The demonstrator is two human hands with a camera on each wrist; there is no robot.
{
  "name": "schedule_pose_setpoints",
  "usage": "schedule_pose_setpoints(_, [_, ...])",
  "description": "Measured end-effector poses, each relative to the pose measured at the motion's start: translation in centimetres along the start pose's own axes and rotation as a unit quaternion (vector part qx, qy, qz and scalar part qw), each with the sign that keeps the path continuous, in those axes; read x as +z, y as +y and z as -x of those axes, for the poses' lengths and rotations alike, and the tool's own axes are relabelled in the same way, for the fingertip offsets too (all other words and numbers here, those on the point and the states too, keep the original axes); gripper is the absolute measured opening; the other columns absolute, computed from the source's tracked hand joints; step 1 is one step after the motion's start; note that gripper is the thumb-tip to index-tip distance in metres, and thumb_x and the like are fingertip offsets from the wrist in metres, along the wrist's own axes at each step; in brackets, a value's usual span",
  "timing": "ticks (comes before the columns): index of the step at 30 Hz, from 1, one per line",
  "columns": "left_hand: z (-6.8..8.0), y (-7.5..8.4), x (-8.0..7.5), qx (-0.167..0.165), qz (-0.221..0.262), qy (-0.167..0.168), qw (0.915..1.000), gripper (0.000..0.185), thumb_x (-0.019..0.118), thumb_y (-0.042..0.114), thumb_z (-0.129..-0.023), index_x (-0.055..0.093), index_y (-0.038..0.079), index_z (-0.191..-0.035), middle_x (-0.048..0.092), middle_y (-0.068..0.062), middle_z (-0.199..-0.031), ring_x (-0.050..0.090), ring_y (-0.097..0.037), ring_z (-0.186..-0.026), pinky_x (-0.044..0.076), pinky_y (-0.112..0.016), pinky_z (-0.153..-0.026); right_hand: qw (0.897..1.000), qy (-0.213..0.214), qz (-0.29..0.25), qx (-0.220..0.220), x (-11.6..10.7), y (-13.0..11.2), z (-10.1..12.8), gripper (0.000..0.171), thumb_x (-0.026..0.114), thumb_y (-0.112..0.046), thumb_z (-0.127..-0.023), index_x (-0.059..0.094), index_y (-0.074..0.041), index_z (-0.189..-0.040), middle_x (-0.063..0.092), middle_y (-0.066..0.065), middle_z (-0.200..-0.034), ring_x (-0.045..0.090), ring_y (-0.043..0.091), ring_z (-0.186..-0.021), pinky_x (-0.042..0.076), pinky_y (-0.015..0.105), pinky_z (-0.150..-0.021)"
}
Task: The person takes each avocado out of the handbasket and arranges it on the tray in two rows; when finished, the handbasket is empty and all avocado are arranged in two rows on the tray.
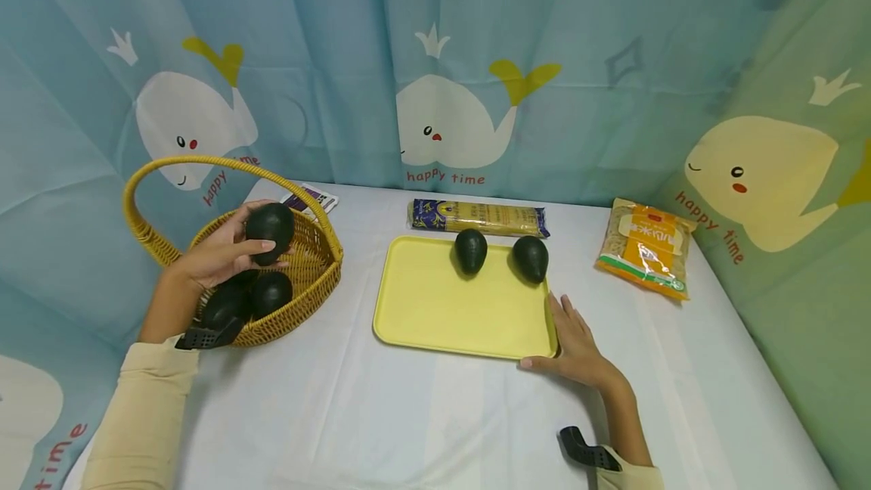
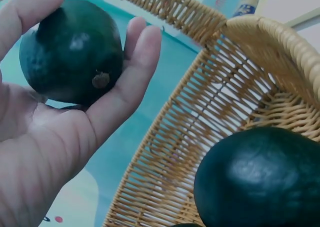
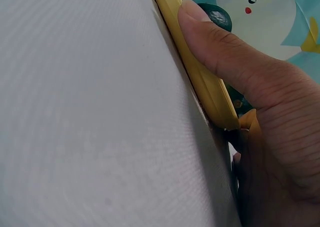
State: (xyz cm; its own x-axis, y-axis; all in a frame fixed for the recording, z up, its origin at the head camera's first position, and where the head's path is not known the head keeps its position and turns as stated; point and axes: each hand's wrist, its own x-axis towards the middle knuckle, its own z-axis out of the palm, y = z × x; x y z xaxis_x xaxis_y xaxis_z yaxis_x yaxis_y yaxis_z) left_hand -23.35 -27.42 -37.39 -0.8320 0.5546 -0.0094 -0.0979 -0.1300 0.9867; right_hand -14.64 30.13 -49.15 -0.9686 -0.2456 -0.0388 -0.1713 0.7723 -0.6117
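Nearest, the right hand (image 1: 570,345) rests straight, parted fingers against a yellow rectangular tray (image 1: 422,312) at its near right corner. Farther left, the left hand (image 1: 219,254) clamps its fingers round a rounded dark-green avocado (image 1: 270,229) over a tan wicker basket (image 1: 309,297) holding others. Two egg-shaped dark avocados (image 1: 471,252) lie farther back, along the tray's far side. The step seems a transfer, direction unclear; the next move likely calls for clearing the wicker.

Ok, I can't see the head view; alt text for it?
The left hand holds a dark avocado at a wicker basket with at least two more inside. The right hand touches the near right corner of a yellow tray bearing two avocados; a long packet lies beyond.
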Motion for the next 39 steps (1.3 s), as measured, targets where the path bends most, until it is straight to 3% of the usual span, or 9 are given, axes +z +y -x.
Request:
schedule_pose_setpoints(6, [0.5,0.5,0.8,-0.023,-0.091,0.010,0.9955,0.052,0.049,0.003,-0.100,0.025,0.023,-0.142,0.050,0.005,-0.128,0.062,-0.009,-0.110,0.056,-0.029,-0.086,1.000,-0.004,0.000,0.001,0.0,0.1,0.0,0.129,0.084,-0.049,-0.068,0.002,-0.008,-0.158,0.005,0.024,-0.162,-0.003,0.045,-0.149,0.001,0.067,-0.114])
schedule_pose_setpoints(10, [0.6,0.6,1.4,-0.038,-0.118,0.007,0.9923,0.051,0.052,0.006,-0.099,0.025,0.022,-0.140,0.053,0.006,-0.125,0.061,-0.008,-0.108,0.053,-0.025,-0.087,1.000,-0.004,0.002,0.000,0.0,0.2,-0.1,0.129,0.085,-0.049,-0.068,0.002,-0.008,-0.158,0.006,0.026,-0.162,-0.003,0.046,-0.149,0.001,0.067,-0.114])
schedule_pose_setpoints(18, [0.4,-0.2,2.9,0.004,-0.100,-0.051,0.9937,0.039,0.053,0.003,-0.097,0.039,0.021,-0.128,0.061,0.005,-0.119,0.063,-0.010,-0.104,0.055,-0.027,-0.086,1.000,-0.005,0.006,0.004,-0.1,0.1,-0.1,0.129,0.084,-0.051,-0.068,0.002,-0.008,-0.158,0.006,0.025,-0.162,-0.003,0.046,-0.149,0.001,0.066,-0.115])
schedule_pose_setpoints(27, [-0.5,-1.3,4.5,0.023,-0.093,-0.079,0.9923,0.039,0.055,0.001,-0.095,0.045,0.020,-0.128,0.061,0.005,-0.120,0.062,-0.009,-0.107,0.055,-0.027,-0.088,1.000,0.000,0.010,-0.007,-0.2,0.0,-0.3,0.128,0.083,-0.051,-0.068,0.004,-0.008,-0.158,0.007,0.023,-0.162,-0.002,0.047,-0.149,0.003,0.067,-0.114])
schedule_pose_setpoints(31, [-1.2,-1.9,5.3,0.009,-0.113,-0.071,0.9910,0.042,0.056,0.002,-0.095,0.043,0.018,-0.131,0.057,0.003,-0.124,0.059,-0.007,-0.111,0.053,-0.026,-0.090,1.000,0.001,0.008,-0.007,-0.3,0.0,-0.2,0.128,0.084,-0.050,-0.068,0.004,-0.007,-0.158,0.008,0.024,-0.162,-0.002,0.047,-0.149,0.003,0.067,-0.114])
schedule_pose_setpoints(34, [-1.8,-2.3,6.2,-0.002,-0.157,-0.065,0.9854,0.049,0.058,0.006,-0.095,0.038,0.015,-0.139,0.048,-0.002,-0.134,0.056,-0.005,-0.108,0.051,-0.024,-0.088,1.000,0.001,0.006,-0.005,-0.2,0.1,-0.1,0.128,0.084,-0.049,-0.068,0.003,-0.008,-0.158,0.007,0.025,-0.162,-0.002,0.047,-0.149,0.002,0.068,-0.114])
schedule_pose_setpoints(36, [-2.2,-2.5,6.7,-0.004,-0.185,-0.070,0.9803,0.056,0.059,0.009,-0.096,0.033,0.014,-0.145,0.039,-0.007,-0.143,0.051,-0.005,-0.115,0.049,-0.024,-0.090,1.000,0.000,0.004,-0.004,-0.2,0.1,-0.2,0.129,0.084,-0.050,-0.068,0.002,-0.009,-0.158,0.007,0.025,-0.162,-0.002,0.047,-0.149,0.002,0.068,-0.114])
schedule_pose_setpoints(39, [-2.8,-2.9,7.5,-0.010,-0.186,-0.088,0.9786,0.060,0.058,0.012,-0.097,0.028,0.015,-0.150,0.030,-0.014,-0.148,0.047,-0.015,-0.119,0.049,-0.028,-0.089,1.000,-0.002,0.000,-0.003,-0.1,0.1,-0.2,0.129,0.085,-0.050,-0.068,0.002,-0.010,-0.158,0.006,0.025,-0.162,-0.003,0.047,-0.149,0.001,0.068,-0.114])
